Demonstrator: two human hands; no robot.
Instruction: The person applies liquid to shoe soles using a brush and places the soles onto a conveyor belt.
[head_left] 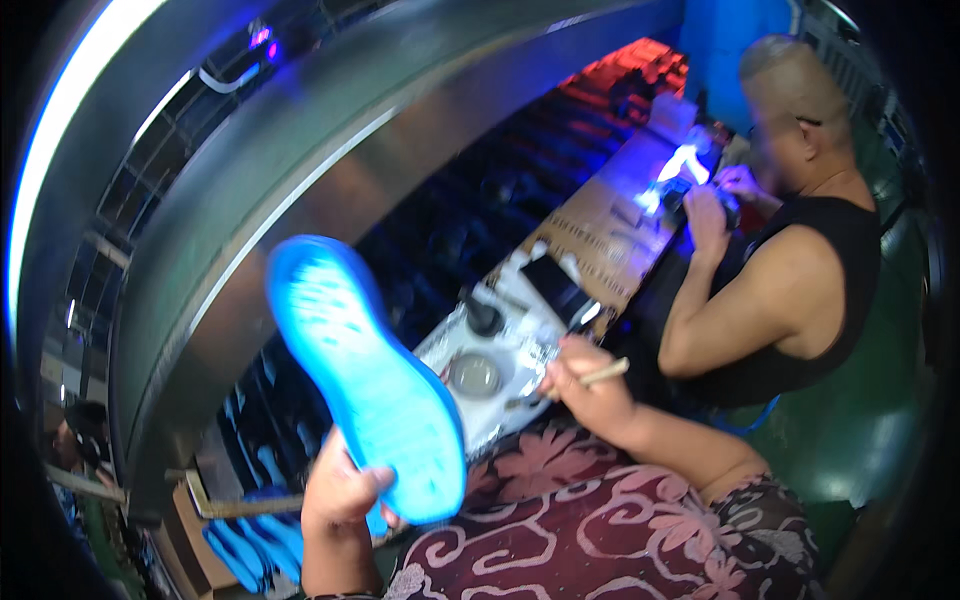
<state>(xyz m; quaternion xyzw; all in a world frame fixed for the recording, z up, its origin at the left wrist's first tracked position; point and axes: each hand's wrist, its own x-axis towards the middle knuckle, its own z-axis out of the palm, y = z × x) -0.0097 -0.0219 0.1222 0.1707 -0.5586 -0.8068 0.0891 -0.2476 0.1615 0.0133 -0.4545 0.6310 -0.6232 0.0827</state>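
My left hand [345,490] grips a bright blue shoe sole [375,380] near its lower end, thumb on the upper face. The sole stands tilted, its other end pointing up and left. My right hand [590,385] is closed around a thin tool with a pale wooden handle [607,372]; its working end is too blurred to make out. Just left of that hand sits a small round dish [474,376] holding something greyish. Behind the dish stands a small dark bottle [484,317]. Both rest on a white plastic-like covering [515,350].
A black phone-like slab [556,288] lies past the bottle. Beyond it, cardboard [590,245] covers the bench. At right, a co-worker [780,260] handles something under bright bluish light. Dark rollers or slats run behind the bench. More blue soles [255,550] lie beside a cardboard box [185,540] at lower left.
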